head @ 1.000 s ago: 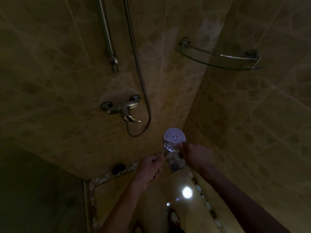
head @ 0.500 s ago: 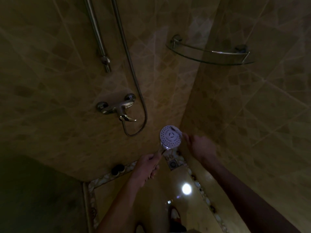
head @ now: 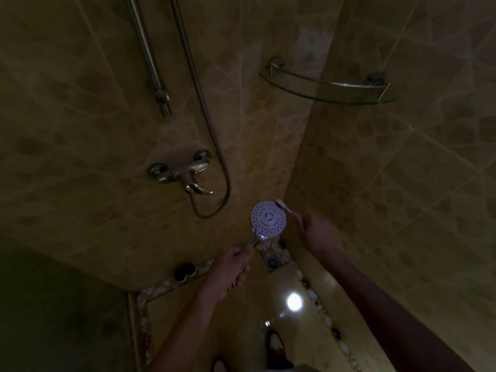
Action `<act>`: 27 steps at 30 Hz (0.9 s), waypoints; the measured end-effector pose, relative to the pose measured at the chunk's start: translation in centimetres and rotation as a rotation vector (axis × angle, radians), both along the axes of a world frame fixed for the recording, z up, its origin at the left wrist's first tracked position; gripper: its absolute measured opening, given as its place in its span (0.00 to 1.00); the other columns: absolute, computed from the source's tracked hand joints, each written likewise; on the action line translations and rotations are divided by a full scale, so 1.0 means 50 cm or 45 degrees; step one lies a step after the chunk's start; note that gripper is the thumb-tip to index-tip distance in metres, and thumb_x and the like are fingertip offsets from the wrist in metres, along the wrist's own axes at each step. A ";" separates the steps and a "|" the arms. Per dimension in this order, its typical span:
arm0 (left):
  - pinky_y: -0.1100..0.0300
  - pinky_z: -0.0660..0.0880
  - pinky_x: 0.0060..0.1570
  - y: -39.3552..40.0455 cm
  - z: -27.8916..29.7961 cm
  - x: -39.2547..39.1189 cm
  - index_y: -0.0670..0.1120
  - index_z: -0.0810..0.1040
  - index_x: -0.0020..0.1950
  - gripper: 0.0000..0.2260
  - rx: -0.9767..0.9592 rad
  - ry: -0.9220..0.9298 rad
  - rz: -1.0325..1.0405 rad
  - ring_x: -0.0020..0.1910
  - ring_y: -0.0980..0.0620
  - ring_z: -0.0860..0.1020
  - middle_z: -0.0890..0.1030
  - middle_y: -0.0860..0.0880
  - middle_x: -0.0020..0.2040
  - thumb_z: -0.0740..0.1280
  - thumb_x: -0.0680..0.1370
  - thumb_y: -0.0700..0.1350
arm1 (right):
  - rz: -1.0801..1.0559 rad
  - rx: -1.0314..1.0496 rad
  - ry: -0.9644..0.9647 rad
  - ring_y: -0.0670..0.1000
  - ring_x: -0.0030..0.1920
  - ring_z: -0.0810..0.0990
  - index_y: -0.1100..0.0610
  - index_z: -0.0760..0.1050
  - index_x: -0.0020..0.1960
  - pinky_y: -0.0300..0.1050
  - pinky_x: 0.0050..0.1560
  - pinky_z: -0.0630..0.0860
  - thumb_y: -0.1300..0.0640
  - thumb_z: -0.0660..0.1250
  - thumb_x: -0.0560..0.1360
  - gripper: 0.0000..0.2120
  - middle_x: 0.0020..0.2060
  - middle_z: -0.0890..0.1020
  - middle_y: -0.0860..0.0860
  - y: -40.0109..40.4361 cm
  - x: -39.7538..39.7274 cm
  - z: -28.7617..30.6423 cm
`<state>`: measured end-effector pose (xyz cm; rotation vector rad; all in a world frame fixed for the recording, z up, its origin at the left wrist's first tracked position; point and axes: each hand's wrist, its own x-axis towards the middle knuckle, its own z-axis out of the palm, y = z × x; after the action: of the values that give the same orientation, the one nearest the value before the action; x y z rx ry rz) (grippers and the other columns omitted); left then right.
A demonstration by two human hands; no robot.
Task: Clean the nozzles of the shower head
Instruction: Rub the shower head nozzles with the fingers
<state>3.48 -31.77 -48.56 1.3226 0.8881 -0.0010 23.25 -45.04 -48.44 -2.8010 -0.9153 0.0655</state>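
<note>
A round white shower head (head: 268,219) with rows of small nozzles faces me in the dim shower corner. My left hand (head: 228,272) is closed around its chrome handle, below the face. My right hand (head: 320,233) grips a toothbrush (head: 285,206) to the right of the head. The pale brush tip rests at the upper right rim of the nozzle face. A metal hose (head: 204,114) loops from the mixer tap up the wall.
A chrome mixer tap (head: 182,173) is on the tiled wall to the upper left. A slide rail (head: 150,60) runs above it. A glass corner shelf (head: 330,87) hangs at upper right. A floor drain (head: 273,263) and a dark object (head: 183,272) lie by the wall base.
My right hand has moved up and to the right, bringing the toothbrush tip from the lower part of the shower head to its upper right rim. The left hand keeps its hold.
</note>
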 end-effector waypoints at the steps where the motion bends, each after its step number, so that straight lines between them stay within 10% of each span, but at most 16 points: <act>1: 0.64 0.62 0.22 -0.002 0.001 0.001 0.46 0.75 0.38 0.15 -0.003 -0.001 -0.002 0.21 0.57 0.66 0.73 0.53 0.26 0.64 0.79 0.54 | -0.023 0.014 0.032 0.58 0.39 0.82 0.53 0.76 0.43 0.47 0.37 0.76 0.32 0.40 0.76 0.33 0.37 0.83 0.55 0.000 0.003 -0.002; 8: 0.65 0.61 0.19 -0.007 -0.005 0.003 0.43 0.73 0.40 0.16 0.006 0.036 0.009 0.19 0.57 0.65 0.72 0.51 0.25 0.63 0.80 0.54 | 0.248 0.034 0.028 0.57 0.35 0.82 0.52 0.74 0.47 0.50 0.36 0.78 0.27 0.31 0.71 0.40 0.34 0.82 0.53 -0.009 -0.094 -0.061; 27: 0.65 0.61 0.22 -0.006 -0.029 0.010 0.46 0.73 0.40 0.15 -0.102 0.001 -0.021 0.22 0.56 0.66 0.74 0.51 0.27 0.66 0.77 0.57 | -0.066 0.038 0.056 0.56 0.42 0.83 0.50 0.79 0.48 0.45 0.37 0.72 0.33 0.43 0.77 0.31 0.36 0.83 0.50 -0.029 0.001 -0.023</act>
<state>3.97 -32.09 -49.99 1.2555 0.8689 -0.0494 23.30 -46.48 -49.59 -2.7821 -0.8268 0.1043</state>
